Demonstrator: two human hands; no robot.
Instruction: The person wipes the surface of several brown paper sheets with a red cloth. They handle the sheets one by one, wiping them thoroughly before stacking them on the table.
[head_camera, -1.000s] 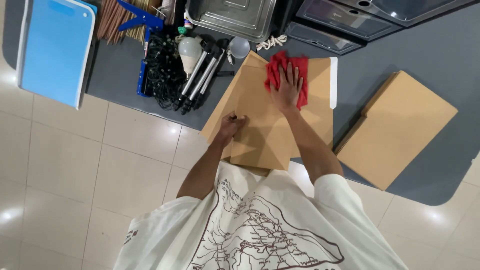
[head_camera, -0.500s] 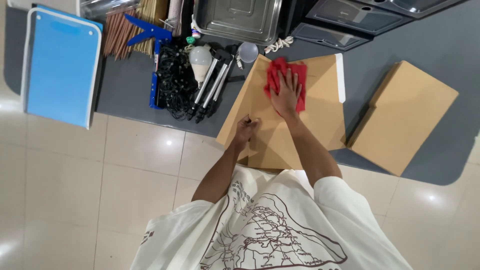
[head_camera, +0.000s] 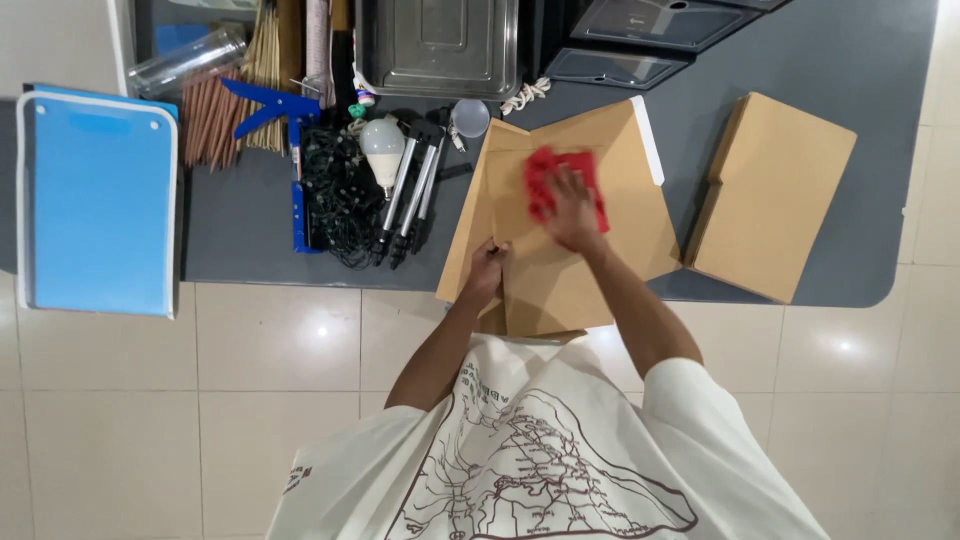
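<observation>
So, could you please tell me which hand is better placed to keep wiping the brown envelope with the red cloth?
The right hand, probably: it lies flat on the red cloth atop the brown envelope. The left hand grips the envelope's near left edge.

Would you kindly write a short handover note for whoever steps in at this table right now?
Left hand: gripping the near left edge of the brown envelope, pinning it down.
Right hand: pressed flat on the red cloth, which lies on the envelope's upper middle.
Envelope lies on the grey table, its near end overhanging the edge. A stack of brown envelopes sits apart to the right.
Done: cloth is on the envelope. How much has been wiped cannot be told.
</observation>
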